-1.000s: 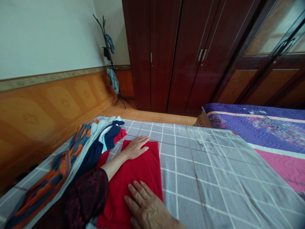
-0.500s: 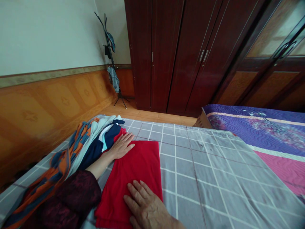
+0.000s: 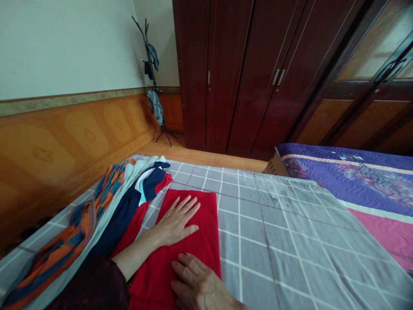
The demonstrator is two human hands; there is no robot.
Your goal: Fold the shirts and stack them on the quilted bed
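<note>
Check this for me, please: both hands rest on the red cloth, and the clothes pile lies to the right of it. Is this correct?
Not quite: the clothes pile lies to the left of the red cloth, as the head view shows. The left hand and right hand do rest on the cloth.

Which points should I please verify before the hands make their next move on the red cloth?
1. Left hand spread on the red cloth: ok.
2. Right hand on the nearer part of it: ok.
3. Underside free of folds: cannot tell, hidden.
4. Clothes pile fully apart from the cloth: cannot tell; left arm hides part.
5. Checked sheet free of creases: not ok, wrinkles at the right.
</note>
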